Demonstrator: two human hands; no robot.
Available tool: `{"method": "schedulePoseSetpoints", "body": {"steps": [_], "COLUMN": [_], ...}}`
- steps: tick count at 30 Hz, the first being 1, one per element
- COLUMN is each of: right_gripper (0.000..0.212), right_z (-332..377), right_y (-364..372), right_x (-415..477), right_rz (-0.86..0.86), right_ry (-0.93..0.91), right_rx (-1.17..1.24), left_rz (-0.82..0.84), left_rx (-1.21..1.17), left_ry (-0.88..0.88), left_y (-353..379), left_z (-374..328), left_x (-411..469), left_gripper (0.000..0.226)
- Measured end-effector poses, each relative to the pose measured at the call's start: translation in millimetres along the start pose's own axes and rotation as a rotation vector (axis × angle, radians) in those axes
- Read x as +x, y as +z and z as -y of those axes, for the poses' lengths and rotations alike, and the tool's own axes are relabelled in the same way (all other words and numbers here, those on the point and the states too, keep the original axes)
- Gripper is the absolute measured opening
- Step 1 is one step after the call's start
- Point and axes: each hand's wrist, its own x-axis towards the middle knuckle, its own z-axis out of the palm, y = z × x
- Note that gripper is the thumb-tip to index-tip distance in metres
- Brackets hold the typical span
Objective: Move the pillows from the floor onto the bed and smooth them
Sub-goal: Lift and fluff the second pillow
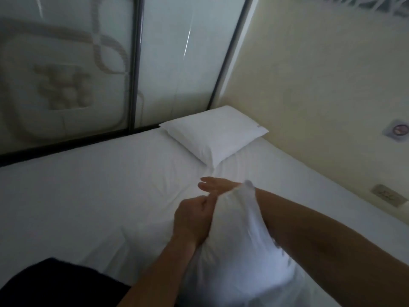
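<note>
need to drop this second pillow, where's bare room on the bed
The sheet is bare left of the first pillow, along the glass panel. A narrower strip runs by the wall. It is crowded near you: both hands, left and right, hold the second pillow.

No text, brand or number can be read anywhere; the round sign (397, 130) on the cream wall (321, 85) shows a ringed mark too blurred to make out; the frosted panel (64, 69) bears only looping ornament and a blocky figure, not legible lettering.
</note>
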Motion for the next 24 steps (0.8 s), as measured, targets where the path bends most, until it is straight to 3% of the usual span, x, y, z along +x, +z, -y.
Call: {"method": "schedulePoseSetpoints", "body": {"steps": [5,8,10,11,13,17,20,22,24], "right_gripper": [0.048,0.059,0.065,0.061,0.048,0.039,0.022,0.015,0.032], "right_z": [14,11,10,9,21,44,47,63,88], "right_y": [-21,-16,-3,1,11,3,-29,-65,-116], "right_x": [-71,-100,-112,-111,-97,-43,-15,0,20], "right_rz": [-0.109,-0.021,0.145,0.220,0.237,0.043,0.038,-0.129,-0.397], "right_ry": [0.065,0.099,0.029,-0.048,-0.155,-0.102,-0.139,-0.173,-0.204], "right_rx": [0.354,0.755,1.011,0.973,0.649,0.237,0.014,0.121,0.321], "left_rz": [-0.255,-0.360,-0.403,-0.424,-0.455,-0.496,-0.519,-0.541,-0.550], "left_rx": [0.018,0.046,0.096,0.101,0.102,0.086,0.093,0.093,0.076], "left_ry": [-0.082,-0.188,-0.289,-0.332,-0.421,-0.507,-0.530,-0.567,-0.583], "left_y": [-38,-66,-86,-95,-111,-119,-114,-114,-118], "left_z": [10,31,49,60,82,101,103,112,117], "left_x": [43,70,82,85,85,82,89,88,86], "left_gripper": [0.063,0.065,0.065,0.065,0.068,0.068,0.067,0.066,0.065]}}
